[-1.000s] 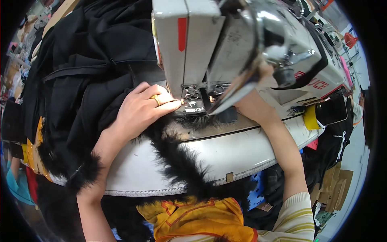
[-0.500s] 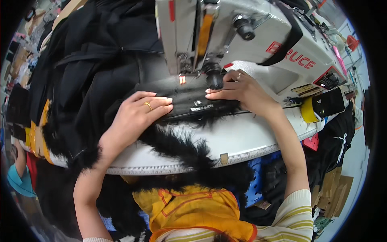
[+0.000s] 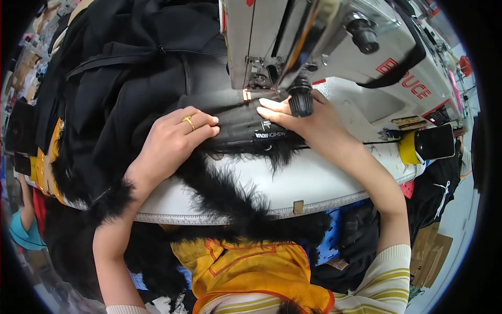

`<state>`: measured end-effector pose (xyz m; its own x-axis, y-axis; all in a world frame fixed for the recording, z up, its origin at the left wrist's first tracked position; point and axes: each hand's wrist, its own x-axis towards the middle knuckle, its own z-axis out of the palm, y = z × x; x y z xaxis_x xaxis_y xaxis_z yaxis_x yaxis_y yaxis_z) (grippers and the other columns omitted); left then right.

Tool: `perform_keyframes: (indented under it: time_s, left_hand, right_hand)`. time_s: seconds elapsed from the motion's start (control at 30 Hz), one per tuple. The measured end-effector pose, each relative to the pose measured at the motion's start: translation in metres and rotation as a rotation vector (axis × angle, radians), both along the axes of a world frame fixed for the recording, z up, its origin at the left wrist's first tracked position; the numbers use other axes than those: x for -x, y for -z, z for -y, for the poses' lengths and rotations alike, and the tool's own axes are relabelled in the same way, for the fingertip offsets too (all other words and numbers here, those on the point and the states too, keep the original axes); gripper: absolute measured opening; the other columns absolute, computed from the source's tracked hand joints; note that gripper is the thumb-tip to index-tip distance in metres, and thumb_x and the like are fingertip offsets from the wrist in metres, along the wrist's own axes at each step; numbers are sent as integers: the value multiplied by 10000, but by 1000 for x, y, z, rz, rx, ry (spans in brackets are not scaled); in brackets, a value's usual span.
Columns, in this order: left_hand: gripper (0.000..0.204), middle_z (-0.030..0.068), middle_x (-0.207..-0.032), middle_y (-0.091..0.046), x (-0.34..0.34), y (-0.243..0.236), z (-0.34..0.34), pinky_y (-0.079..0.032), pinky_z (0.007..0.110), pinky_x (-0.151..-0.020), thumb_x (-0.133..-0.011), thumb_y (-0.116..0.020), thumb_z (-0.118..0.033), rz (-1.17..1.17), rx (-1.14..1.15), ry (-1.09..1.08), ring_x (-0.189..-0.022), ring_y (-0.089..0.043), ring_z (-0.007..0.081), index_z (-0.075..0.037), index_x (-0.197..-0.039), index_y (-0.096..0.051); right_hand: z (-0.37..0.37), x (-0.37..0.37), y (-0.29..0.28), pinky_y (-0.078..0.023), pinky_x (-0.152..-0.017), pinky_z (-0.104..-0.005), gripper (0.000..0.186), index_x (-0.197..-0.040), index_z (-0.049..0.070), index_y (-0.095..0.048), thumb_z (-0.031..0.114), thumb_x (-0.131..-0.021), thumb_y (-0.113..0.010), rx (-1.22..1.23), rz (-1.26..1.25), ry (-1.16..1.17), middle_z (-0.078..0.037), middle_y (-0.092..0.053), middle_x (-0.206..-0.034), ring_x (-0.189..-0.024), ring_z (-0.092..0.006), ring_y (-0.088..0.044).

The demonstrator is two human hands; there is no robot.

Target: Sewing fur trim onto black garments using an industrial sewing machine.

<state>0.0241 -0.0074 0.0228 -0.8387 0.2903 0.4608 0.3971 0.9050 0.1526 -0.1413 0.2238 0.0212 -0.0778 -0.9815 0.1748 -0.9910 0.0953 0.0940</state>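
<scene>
A black garment (image 3: 120, 99) of thin cloth lies under the head of a white sewing machine (image 3: 361, 57). My left hand (image 3: 175, 137), a ring on one finger, is closed on the cloth left of the needle area, fingertips bent together. Close by the presser foot (image 3: 259, 86), my right hand (image 3: 314, 118) lies on the garment with its fingers stretched toward the left; a black knob (image 3: 301, 102) hides part of them. Between the hands shows a small black label (image 3: 269, 134) with white print. Black feathery trim (image 3: 227, 193) runs along the garment's near edge and across the white table.
A measuring tape strip (image 3: 183, 217) follows the table's near edge. A black device with a yellow band (image 3: 434, 144) sits at the right end. Blue perforated plastic (image 3: 328, 238) shows below the table, cardboard (image 3: 431, 256) at lower right. Another person's teal sleeve (image 3: 26, 230) appears far left.
My left fingers have drawn back and bent more. My right hand has shifted along the cloth, its fingertips closer to the presser foot. The view has moved slightly, so the machine appears farther right.
</scene>
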Motion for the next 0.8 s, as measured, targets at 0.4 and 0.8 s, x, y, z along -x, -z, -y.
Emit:
perform_keyframes:
  time_s: [0.4, 0.8]
  left_hand:
    - [186, 23, -951, -664, 41, 15, 2, -529, 284, -730, -703, -636, -84, -113, 65, 38, -899, -647, 178, -73, -887, -659]
    - [396, 47, -1033, -609, 18, -4, -25, -487, 279, -837, -705, -566, -72, -29, 280, -113, -1023, -564, 206, -35, -1097, -606]
  right_hand:
    - [-24, 33, 7, -495, -710, -308, 440, -1168, 246, -580, 74, -767, -520, 144, -14, 154, 37, -610, -1037, -809, -210, -584]
    - [-23, 27, -5, -428, -890, -325, 497, -1241, 200, -526, 87, -757, -555, 15, -64, 136, 17, -581, -1130, -1065, -193, -525]
